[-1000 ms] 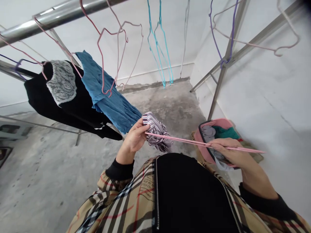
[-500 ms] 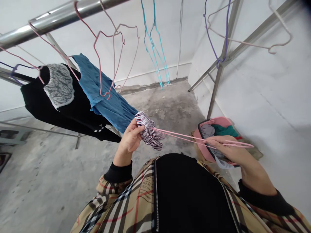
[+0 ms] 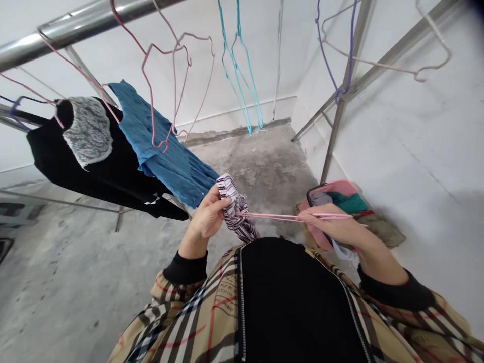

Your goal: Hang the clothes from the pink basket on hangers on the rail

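Note:
My left hand [image 3: 209, 213] pinches the edge of a bunched striped garment [image 3: 242, 222], white with dark and reddish lines, that hangs down in front of my body. On the right, my right hand [image 3: 328, 220] is closed around a pink clothes hanger [image 3: 270, 217]. The hanger lies roughly level between my hands, and its far end runs into the folds of the striped cloth, where it is hidden. Just beyond my left hand hangs a blue garment [image 3: 162, 143].
A metal rail [image 3: 75, 25] crosses the upper left, bearing black clothing [image 3: 83, 171] and bare pink hangers [image 3: 151, 96]. Blue hangers [image 3: 242, 75] hang at centre. A pink basket [image 3: 315, 234] of clothes stands on the floor at right, near a metal frame [image 3: 335, 131].
My right hand has moved left with the hanger, nearer my left hand, so the hanger reaches further into the cloth. The striped garment hangs lower and my left hand has shifted slightly right.

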`<state>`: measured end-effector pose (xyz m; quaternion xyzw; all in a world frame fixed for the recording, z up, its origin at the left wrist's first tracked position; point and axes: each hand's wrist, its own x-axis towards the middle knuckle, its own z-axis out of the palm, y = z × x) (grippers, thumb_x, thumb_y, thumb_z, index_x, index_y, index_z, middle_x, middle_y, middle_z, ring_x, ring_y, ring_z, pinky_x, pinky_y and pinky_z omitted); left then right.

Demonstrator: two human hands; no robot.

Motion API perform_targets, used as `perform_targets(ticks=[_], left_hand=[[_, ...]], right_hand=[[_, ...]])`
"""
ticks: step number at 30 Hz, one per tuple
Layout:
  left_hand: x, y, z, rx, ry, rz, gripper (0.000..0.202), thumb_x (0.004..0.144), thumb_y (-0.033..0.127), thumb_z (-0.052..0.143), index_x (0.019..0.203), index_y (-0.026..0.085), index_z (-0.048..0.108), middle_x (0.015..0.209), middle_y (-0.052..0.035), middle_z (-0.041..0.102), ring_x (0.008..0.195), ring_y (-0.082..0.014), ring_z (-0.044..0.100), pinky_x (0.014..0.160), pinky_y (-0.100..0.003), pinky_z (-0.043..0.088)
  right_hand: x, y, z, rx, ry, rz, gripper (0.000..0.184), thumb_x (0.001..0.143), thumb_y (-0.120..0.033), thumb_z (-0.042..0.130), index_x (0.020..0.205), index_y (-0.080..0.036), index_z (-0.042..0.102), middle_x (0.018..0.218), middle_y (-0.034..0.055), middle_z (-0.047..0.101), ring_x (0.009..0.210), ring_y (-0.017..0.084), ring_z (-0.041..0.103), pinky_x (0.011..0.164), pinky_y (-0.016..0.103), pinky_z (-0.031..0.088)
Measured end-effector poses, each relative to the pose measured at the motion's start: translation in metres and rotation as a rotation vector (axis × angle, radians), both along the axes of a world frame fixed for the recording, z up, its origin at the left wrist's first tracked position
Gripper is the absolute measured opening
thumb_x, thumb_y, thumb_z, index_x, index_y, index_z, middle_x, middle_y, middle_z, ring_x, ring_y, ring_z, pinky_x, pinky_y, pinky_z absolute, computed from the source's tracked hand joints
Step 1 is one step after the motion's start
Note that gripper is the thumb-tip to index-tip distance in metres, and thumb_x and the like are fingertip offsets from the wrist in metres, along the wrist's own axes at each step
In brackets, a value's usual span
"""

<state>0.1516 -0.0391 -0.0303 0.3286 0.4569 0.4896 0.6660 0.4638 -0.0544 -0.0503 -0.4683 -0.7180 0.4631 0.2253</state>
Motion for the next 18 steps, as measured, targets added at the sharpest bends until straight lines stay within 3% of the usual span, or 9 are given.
perform_targets(ticks=[3,5,7,9,11,13,16,18], left_hand=[[0.017,-0.008,-0.010,0.045,0.062,-0.148,0.048,0.073,0.020,0.074,0.119,0.022,0.061,0.094,-0.0011,0.069,0.081,-0.0145,0.063,0.076,-0.026,0.050],[0.029,-0.015,-0.017,0.165,0.198,-0.348,0.043,0.078,0.023,0.069,0.120,0.021,0.062,0.096,-0.0027,0.069,0.084,-0.0157,0.063,0.078,-0.027,0.049],[0.037,-0.020,-0.021,0.366,0.450,-0.586,0.034,0.083,0.021,0.061,0.117,0.019,0.064,0.097,-0.0052,0.070,0.087,-0.0175,0.062,0.080,-0.029,0.048],[0.039,-0.024,-0.021,0.616,0.820,-0.713,0.029,0.087,0.014,0.052,0.111,0.018,0.067,0.099,-0.0080,0.069,0.087,-0.0190,0.062,0.079,-0.030,0.048],[0.034,-0.025,-0.018,0.879,1.213,-0.658,0.031,0.087,0.009,0.047,0.106,0.019,0.069,0.101,-0.0102,0.069,0.088,-0.0208,0.060,0.079,-0.033,0.047],[0.027,-0.024,-0.012,1.089,1.521,-0.480,0.030,0.087,0.009,0.050,0.105,0.023,0.070,0.110,-0.0112,0.068,0.094,-0.0241,0.059,0.081,-0.038,0.045],[0.016,-0.018,-0.002,1.273,1.712,-0.308,0.030,0.086,0.014,0.057,0.108,0.029,0.069,0.118,-0.0089,0.067,0.097,-0.0256,0.058,0.081,-0.040,0.043],[0.011,-0.013,0.004,1.311,1.738,-0.340,0.032,0.087,0.013,0.057,0.112,0.029,0.068,0.107,-0.0059,0.071,0.083,-0.0207,0.059,0.072,-0.035,0.043]], right_hand=[[-0.033,0.004,-0.019,0.010,-0.025,0.044,0.044,0.095,-0.048,0.045,0.067,-0.019,0.064,0.064,0.0021,0.063,0.062,0.015,0.054,0.058,0.026,0.038],[-0.055,0.007,-0.037,0.016,0.009,0.018,0.043,0.092,-0.048,0.047,0.065,-0.019,0.063,0.062,0.0018,0.061,0.060,0.015,0.052,0.056,0.026,0.035],[-0.070,0.010,-0.054,0.017,0.090,-0.014,0.044,0.090,-0.050,0.048,0.064,-0.018,0.063,0.063,0.0024,0.062,0.060,0.016,0.053,0.056,0.026,0.035],[-0.075,0.013,-0.066,0.032,0.181,-0.070,0.046,0.089,-0.051,0.048,0.060,-0.017,0.061,0.061,0.0028,0.061,0.059,0.016,0.053,0.056,0.026,0.036],[-0.072,0.015,-0.071,0.058,0.256,-0.142,0.044,0.088,-0.049,0.049,0.059,-0.017,0.062,0.059,0.0025,0.060,0.058,0.015,0.053,0.056,0.026,0.038],[-0.066,0.015,-0.069,0.074,0.310,-0.186,0.039,0.087,-0.045,0.053,0.064,-0.017,0.066,0.061,0.0026,0.064,0.059,0.016,0.056,0.057,0.026,0.040],[-0.064,0.016,-0.060,0.106,0.371,-0.200,0.032,0.086,-0.041,0.057,0.071,-0.018,0.072,0.068,0.0038,0.069,0.065,0.017,0.061,0.061,0.028,0.044],[-0.066,0.017,-0.053,0.136,0.403,-0.197,0.028,0.086,-0.040,0.059,0.075,-0.018,0.073,0.071,0.0045,0.070,0.067,0.018,0.063,0.062,0.028,0.047]])
